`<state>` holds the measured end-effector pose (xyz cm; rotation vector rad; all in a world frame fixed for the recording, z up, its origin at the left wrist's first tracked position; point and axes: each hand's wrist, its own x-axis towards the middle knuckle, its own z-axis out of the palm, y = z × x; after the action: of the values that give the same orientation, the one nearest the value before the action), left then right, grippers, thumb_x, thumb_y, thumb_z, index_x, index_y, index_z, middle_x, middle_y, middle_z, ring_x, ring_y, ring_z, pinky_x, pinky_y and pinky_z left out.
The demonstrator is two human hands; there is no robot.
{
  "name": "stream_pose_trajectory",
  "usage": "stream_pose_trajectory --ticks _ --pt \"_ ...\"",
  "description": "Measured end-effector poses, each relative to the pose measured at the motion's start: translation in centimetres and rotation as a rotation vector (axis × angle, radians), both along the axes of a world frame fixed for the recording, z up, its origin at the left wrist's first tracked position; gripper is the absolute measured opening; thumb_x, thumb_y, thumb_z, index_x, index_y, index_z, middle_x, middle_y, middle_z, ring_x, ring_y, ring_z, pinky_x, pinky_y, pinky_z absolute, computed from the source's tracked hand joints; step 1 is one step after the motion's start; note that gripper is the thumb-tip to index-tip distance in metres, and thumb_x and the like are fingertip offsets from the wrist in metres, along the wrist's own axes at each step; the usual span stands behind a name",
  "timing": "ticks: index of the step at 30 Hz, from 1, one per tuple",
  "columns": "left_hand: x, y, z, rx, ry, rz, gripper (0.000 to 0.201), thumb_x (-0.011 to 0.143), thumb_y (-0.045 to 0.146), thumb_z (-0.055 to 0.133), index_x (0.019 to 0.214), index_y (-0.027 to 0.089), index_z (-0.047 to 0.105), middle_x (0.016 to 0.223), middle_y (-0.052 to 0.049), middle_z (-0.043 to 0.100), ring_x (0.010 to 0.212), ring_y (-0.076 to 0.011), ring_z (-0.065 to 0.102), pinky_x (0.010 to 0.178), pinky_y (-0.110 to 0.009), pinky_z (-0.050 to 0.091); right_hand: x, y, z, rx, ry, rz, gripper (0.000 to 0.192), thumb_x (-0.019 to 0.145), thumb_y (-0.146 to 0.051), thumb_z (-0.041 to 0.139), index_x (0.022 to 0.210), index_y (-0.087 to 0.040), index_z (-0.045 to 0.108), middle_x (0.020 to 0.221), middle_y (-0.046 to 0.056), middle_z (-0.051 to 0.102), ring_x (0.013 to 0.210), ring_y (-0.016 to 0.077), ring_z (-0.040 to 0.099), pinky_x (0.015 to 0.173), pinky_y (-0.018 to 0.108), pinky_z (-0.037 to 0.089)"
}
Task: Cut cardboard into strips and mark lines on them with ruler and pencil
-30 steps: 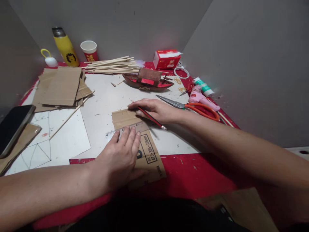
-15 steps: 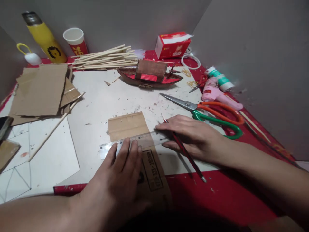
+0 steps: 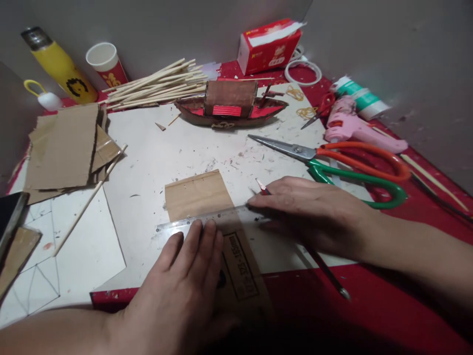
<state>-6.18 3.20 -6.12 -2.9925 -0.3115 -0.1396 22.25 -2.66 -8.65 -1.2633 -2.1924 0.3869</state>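
A clear ruler [image 3: 185,225] lies across a strip of brown cardboard [image 3: 195,193] on the white board. Flat on the ruler and the cardboard rests my left hand [image 3: 185,276], its fingers stretched out and pressing down. My right hand [image 3: 314,212] is at the ruler's right end, fingertips touching it, with a dark red pencil [image 3: 328,273] held in the hand. The pencil's sharpened tip pokes out above the fingers, and its middle is hidden under the hand. Large scissors [image 3: 306,153] with orange and green handles lie just beyond my right hand.
A model boat [image 3: 231,106] stands at the back, before a pile of wooden sticks [image 3: 158,86]. Stacked cardboard [image 3: 62,148] lies left, near a drawn-on sheet [image 3: 84,251]. A pink glue gun [image 3: 354,125], red tissue box [image 3: 269,47], paper cup [image 3: 107,64] and yellow bottle [image 3: 62,69] stand around.
The view has shifted slightly. In my right hand the pencil has turned a little, its back end now farther right and lower. My left hand stays pressed on the ruler.
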Motion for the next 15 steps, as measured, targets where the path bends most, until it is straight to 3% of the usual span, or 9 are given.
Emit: stream_pose_trajectory --ticks 8,15 --pt "-0.34 0.03 -0.24 0.009 0.033 0.003 0.084 0.089 0.073 0.049 0.134 0.003 0.062 0.142 -0.021 0.058 0.128 -0.0363 0.056 0.103 -0.044 0.04 -0.08 0.13 -0.27 0.033 -0.002 -0.028 0.055 0.094 -0.014 0.059 0.143 -0.035 0.05 0.103 0.006 0.07 0.095 0.024 0.067 0.079 0.037 0.057" --pt "-0.18 -0.04 0.0 -0.002 0.044 0.006 0.079 0.089 0.073 0.051 0.134 0.009 0.064 0.138 -0.015 0.063 0.124 -0.037 0.059 0.095 -0.046 0.043 0.26 -0.29 -0.28 0.01 -0.005 -0.034 0.051 0.094 -0.011 0.057 0.141 -0.032 0.054 0.102 0.007 0.069 0.096 0.0241 0.066 0.078 0.039 0.057"
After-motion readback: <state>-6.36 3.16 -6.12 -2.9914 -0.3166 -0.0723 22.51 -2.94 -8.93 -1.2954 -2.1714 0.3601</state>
